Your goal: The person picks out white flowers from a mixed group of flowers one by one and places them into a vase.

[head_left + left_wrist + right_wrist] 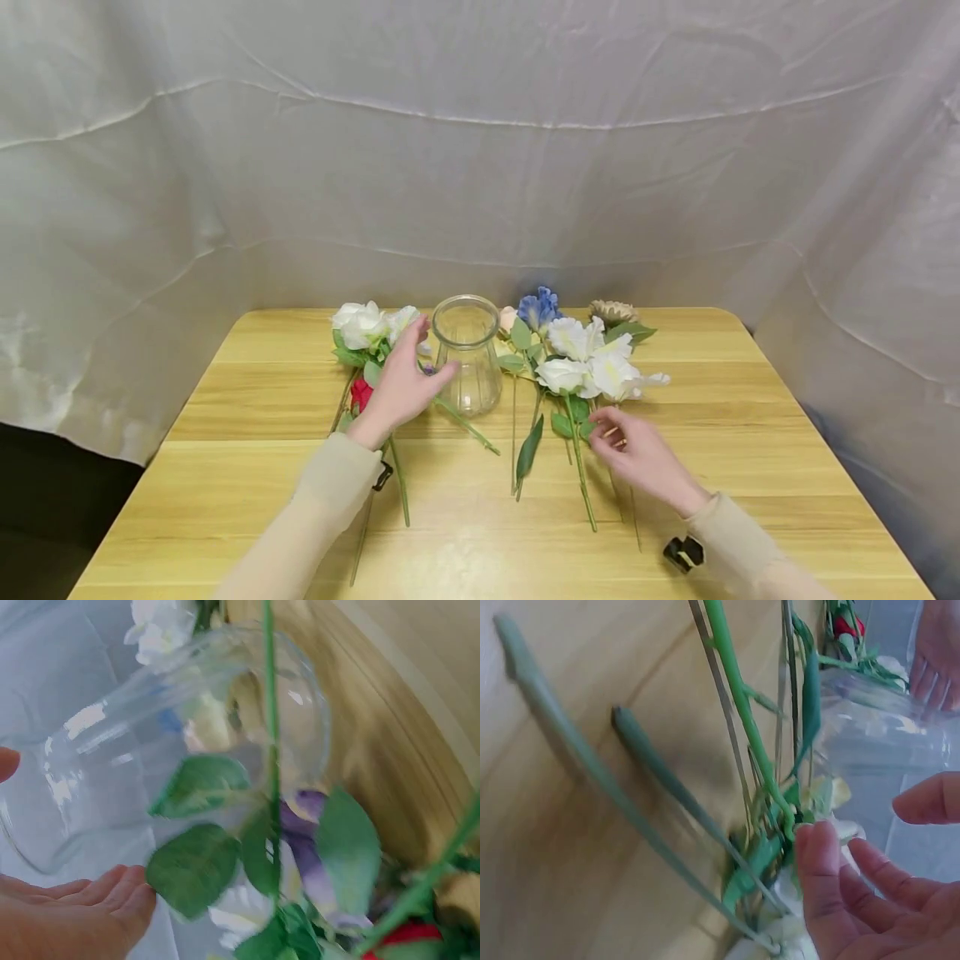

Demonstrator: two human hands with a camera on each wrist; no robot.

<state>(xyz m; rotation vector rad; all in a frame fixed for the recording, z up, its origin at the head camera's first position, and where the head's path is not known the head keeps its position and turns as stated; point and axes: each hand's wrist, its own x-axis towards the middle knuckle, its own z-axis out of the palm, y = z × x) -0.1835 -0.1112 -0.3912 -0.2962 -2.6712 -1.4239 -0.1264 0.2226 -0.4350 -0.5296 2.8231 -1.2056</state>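
Observation:
A clear ribbed glass vase (467,358) stands upright at the back middle of the table. My left hand (405,379) is beside its left side, thumb and fingers apart around the upper part, with nothing gripped. In the left wrist view, the fingers (112,900) lie near the vase neck (37,795), with leafy stems in front. My right hand (637,454) is by the stems below the white flowers (592,358), fingers loosely bent. The right wrist view shows its fingertips (819,844) right at a green stem (739,697), with the thumb held apart.
Left of the vase lie white flowers (362,325) and a red rose (361,393), stems toward the front. A blue flower (539,308) and a beige flower (613,312) lie at the back right. Grey cloth (480,192) hangs behind the wooden table (247,400).

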